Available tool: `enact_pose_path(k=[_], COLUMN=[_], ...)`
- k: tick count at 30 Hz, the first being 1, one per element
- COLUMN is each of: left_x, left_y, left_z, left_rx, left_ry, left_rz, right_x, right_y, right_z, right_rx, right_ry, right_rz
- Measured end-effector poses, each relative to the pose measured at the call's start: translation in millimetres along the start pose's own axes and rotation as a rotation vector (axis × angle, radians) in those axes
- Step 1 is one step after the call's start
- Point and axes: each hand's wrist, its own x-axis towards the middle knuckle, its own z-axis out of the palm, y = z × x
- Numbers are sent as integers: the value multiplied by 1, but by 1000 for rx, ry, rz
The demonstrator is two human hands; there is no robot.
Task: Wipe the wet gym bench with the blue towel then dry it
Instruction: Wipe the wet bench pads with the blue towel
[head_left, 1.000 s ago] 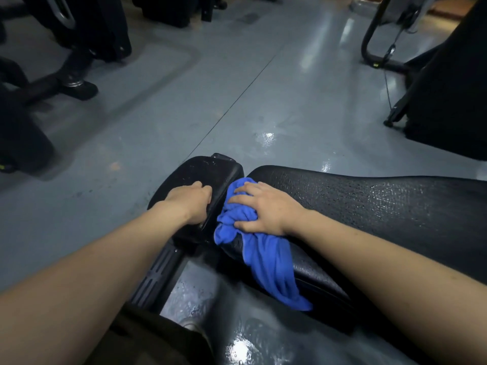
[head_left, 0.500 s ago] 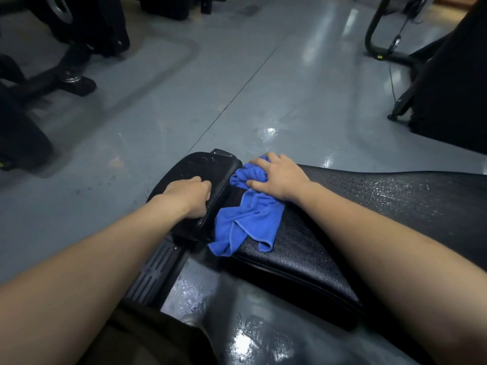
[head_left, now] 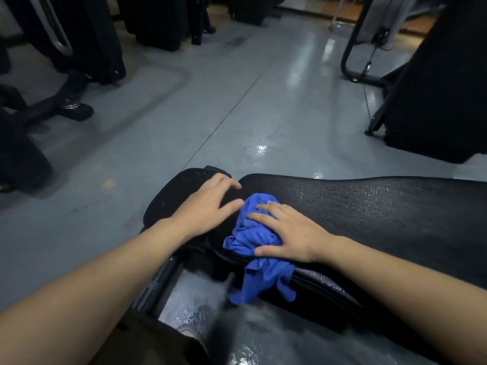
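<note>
Mid-wipe, wet pass. Right hand, fingers flat, presses bunched blue towel onto near end of gym bench, tail hanging off edge. Left hand spread, empty, on seat pad. Next: sweep towel along beaded stretch w/ steady pressure.

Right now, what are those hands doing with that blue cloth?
A person is wiping a wet black gym bench. The right hand lies flat on a bunched blue towel, pressing it onto the near end of the long pad, with part of the towel hanging over the edge. The left hand rests with spread fingers on the smaller seat pad beside it. Water drops still shine on the long pad further along, so the wiping isn't finished.
</note>
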Motion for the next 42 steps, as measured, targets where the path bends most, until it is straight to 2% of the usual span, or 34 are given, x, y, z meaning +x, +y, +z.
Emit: enact_pose_path(k=[2,4,9,12,16,30,35,42], left_x=[-10,-19,-19,-8,6,8,-12,-27], left_y=[20,30,34,36,40,34,9,-43], left_z=[3,13,50,56,59,50,26,-16], left_rx=[-95,-63,181,184,120,45,128,376], left_ry=[-153,-248,-294,-322,-397,-329,-268,-266], left_rz=[98,146,211,181,148,194,204,186], right_x=[-8,-25,-73,-75,-70,-60,-52,-32], right_y=[8,18,46,53,58,50,33,3], right_z=[-5,-12,-26,-26,-21,-25,-22,-9], right_rx=[28,57,-33,-40,-85,-80,-86,-77], right_ry=[-46,-66,-26,-5,-28,-25,-41,-33], right_rz=[24,56,149,222,211,183,120,48])
